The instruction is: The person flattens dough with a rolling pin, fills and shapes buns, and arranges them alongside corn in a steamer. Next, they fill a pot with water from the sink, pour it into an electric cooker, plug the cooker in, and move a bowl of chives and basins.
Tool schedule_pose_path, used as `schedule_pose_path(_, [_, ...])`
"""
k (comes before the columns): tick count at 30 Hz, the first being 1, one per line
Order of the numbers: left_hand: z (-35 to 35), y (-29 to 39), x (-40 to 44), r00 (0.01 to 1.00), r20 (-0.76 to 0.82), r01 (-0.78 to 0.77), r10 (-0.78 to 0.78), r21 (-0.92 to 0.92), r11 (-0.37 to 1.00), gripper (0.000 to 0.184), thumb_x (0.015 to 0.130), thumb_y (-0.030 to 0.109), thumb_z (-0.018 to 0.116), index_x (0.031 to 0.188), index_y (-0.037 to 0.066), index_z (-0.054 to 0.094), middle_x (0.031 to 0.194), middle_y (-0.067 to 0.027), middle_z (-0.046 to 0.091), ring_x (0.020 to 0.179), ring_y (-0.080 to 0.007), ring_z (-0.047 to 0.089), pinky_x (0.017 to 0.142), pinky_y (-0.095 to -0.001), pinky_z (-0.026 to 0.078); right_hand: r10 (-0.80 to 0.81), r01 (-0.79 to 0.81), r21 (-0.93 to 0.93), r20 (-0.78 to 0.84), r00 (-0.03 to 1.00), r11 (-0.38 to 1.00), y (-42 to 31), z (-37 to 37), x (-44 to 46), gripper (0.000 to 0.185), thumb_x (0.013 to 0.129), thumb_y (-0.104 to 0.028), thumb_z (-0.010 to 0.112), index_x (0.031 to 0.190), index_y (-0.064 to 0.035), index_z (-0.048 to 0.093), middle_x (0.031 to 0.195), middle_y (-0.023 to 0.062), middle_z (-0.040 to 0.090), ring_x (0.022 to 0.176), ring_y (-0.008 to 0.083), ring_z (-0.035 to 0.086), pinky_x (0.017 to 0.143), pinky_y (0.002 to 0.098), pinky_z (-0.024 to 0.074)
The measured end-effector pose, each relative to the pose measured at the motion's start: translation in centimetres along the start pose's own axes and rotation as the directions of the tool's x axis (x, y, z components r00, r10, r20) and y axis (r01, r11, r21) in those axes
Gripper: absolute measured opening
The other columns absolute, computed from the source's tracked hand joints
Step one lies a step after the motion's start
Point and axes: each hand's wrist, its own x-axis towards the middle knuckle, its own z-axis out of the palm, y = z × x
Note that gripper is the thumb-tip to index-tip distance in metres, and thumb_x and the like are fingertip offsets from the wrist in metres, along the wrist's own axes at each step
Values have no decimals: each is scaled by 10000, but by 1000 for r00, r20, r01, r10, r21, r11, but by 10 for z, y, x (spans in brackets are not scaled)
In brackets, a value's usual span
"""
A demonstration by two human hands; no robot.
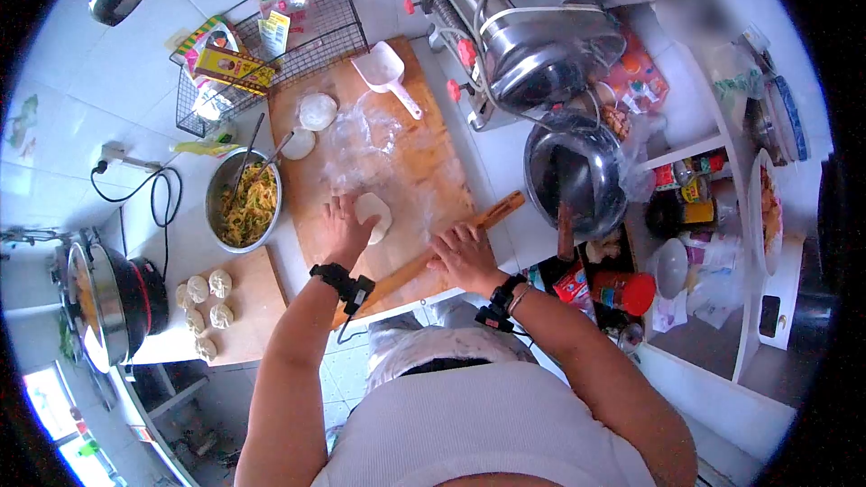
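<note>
A round, flat dough wrapper point(374, 217) lies on the floured wooden board point(428, 149). My left hand point(346, 233) is at its left side, fingers spread and pointing away from me, the thumb touching the dough's edge. My right hand point(464, 255) lies over a long wooden rolling pin point(406, 272), its fingers bent across the wood. The pin slants from near my left wrist up to the board's right side. Farther back are two more dough rounds, one point(317, 112) beside the other point(299, 144). A white scoop point(383, 69) rests at the board's far end.
A metal bowl of shredded filling point(275, 191) with utensils stands left of the board. Several shaped buns point(220, 284) sit on a smaller board point(262, 293). A wire basket point(338, 13) stands behind. To the right are a dough machine point(541, 54) and a dark steel basin point(546, 171).
</note>
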Motion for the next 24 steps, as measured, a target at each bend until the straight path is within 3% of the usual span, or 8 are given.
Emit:
schedule_pose_path(5, [17,-7,-1,960,273,104,-53,-178,978,424,655,152,718,1012,49,513,898,-120,564,830,-285,533,731,-370,438,-2,2,22,-8,1000,1000,-2,-2,2,332,750,-343,610,981,-122,523,994,48,501,983,258,441,907,428,301])
schedule_pose_path(8, [9,1,-8,968,229,216,-98,-578,786,294,683,54,689,907,58,498,750,-99,513,676,-218,515,615,-319,438,6,-7,16,37,999,1000,-2,-5,3,326,748,-337,612,974,-119,525,1002,51,499,980,258,443,911,427,303])
schedule_pose_path(10, [-20,13,-3,968,211,239,-138,-590,771,229,703,26,661,885,48,523,747,-82,509,676,-182,519,625,-298,439,5,-5,16,48,999,1000,-1,-5,3,337,772,-369,580,980,-111,522,1012,49,504,997,256,443,911,429,304])
schedule_pose_path(13, [-64,19,12,981,-155,-150,114,-247,957,274,693,26,642,942,63,534,851,-105,539,752,-281,546,657,-372,448,-1,0,21,32,1000,1000,-2,-4,2,353,796,-401,548,982,-103,522,1015,48,514,1008,254,448,914,431,305])
schedule_pose_path(16, [-61,5,22,954,-197,-248,226,-97,964,278,675,53,665,923,59,541,935,-102,523,874,-295,521,740,-390,437,-7,7,12,7,1000,1000,-2,-4,2,354,796,-401,548,979,-99,527,1006,50,521,1000,256,455,920,430,303])
schedule_pose_path(17, [-50,-10,21,984,-60,-173,166,-147,974,397,705,147,675,1062,74,515,1108,-143,486,1052,-335,458,869,-410,395,-7,7,1,12,1000,1000,-1,-4,2,358,797,-402,548,980,-96,529,1003,51,524,998,257,458,924,430,301])
schedule_pose_path(22, [3,-36,28,992,-95,63,-78,-155,986,658,779,365,603,1328,132,323,1380,-236,233,1260,-400,248,1012,-467,257,4,-4,3,7,1000,1000,-2,-6,2,340,759,-345,606,992,-109,529,1001,59,502,996,269,439,899,419,309])
schedule_pose_path(24, [22,-31,35,998,-59,15,-9,104,994,633,791,394,571,1333,169,332,1391,-207,232,1273,-378,238,1017,-509,214,2,-2,7,-10,1000,1000,-2,-6,3,341,764,-347,602,996,-108,531,998,61,504,998,270,436,899,419,306])
